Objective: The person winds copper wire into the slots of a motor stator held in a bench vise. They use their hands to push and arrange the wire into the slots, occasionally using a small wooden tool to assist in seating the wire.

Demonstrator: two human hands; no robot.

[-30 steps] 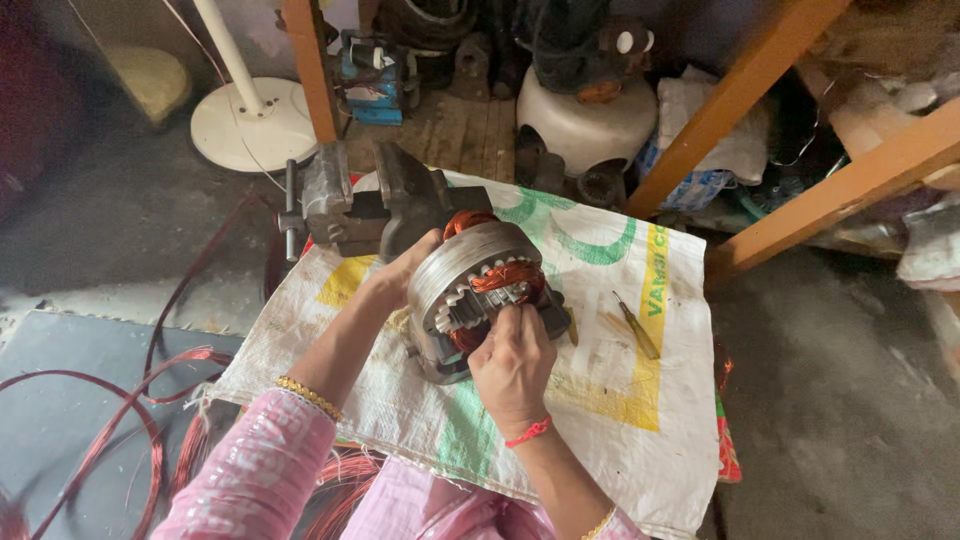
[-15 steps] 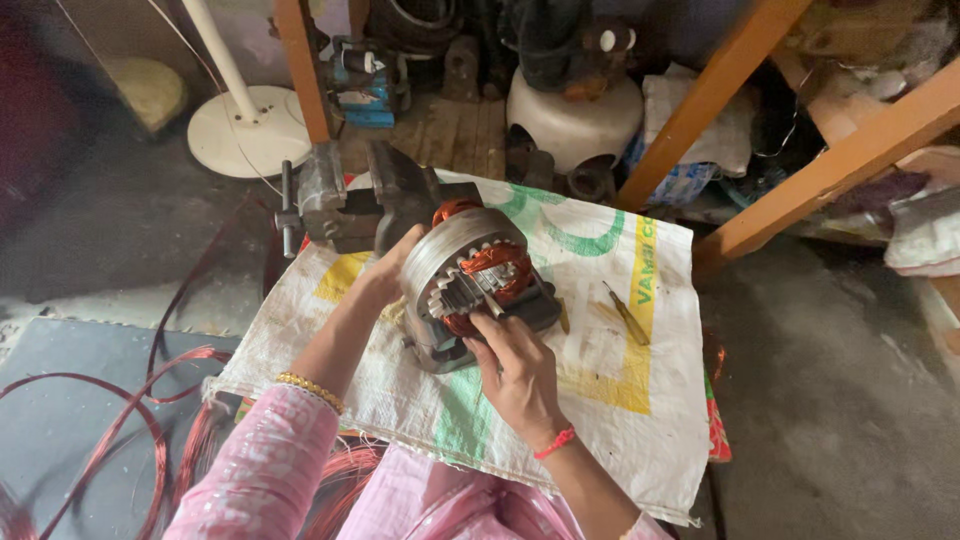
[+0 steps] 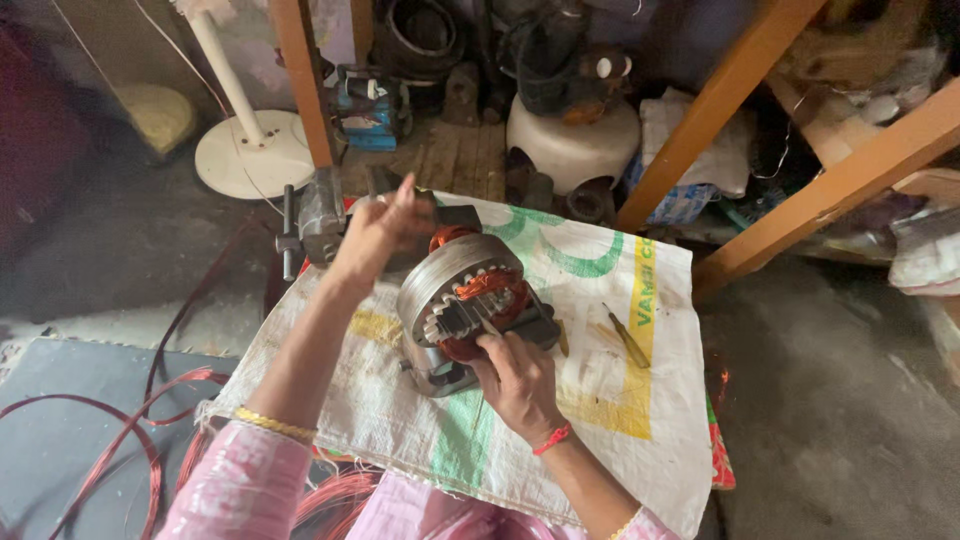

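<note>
A round metal motor stator (image 3: 462,305) with copper-coloured windings lies tilted on a white woven sack (image 3: 600,400). My right hand (image 3: 515,375) rests at its front rim and pinches a thin metal tool (image 3: 484,322) whose tip sits among the stator's teeth. My left hand (image 3: 380,228) is raised above and behind the stator, fingers pinched together on something thin that I cannot make out, just in front of a grey bench vise (image 3: 320,215). Both arms wear pink sleeves.
A yellow-handled screwdriver (image 3: 626,336) lies on the sack to the right. Loops of red wire (image 3: 120,440) lie on the floor at left. Orange wooden legs (image 3: 720,110), a white fan base (image 3: 250,155) and stacked motor parts (image 3: 570,130) stand behind.
My left hand has let go of the stator's side and risen up and back toward the vise. My right hand has stayed at the stator's front with the tool.
</note>
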